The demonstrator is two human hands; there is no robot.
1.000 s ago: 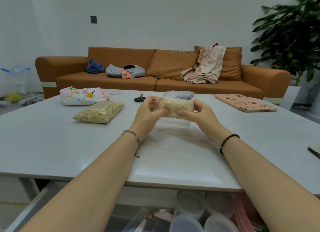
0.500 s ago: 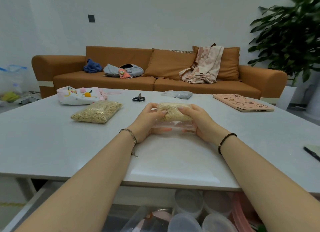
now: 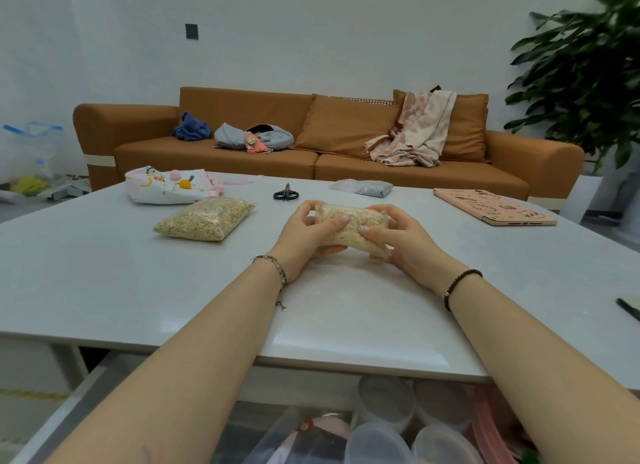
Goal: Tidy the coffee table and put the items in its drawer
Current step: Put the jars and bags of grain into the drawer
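1. Both hands clasped on one grain bag [image 3: 351, 228] at mid-table: left hand [image 3: 304, 236] on its left end, right hand [image 3: 398, 238] on its right end, thumbs pressing on top.
2. Best kept level and squeezed evenly from both ends, then carried back toward the open drawer [image 3: 242, 429] below the near edge.
3. Second bag [image 3: 204, 218] left of the grip, scissors [image 3: 286, 194] beyond it.
4. Against half a second ago: bag rolled up tighter, clear flap below it gone from sight.

White wall [image 3: 346, 30] ahead of me with a dark switch plate [image 3: 191, 31], orange sofa [image 3: 311, 141] strewn with clothes, leafy plant [image 3: 585, 75] to my right, soft even light.
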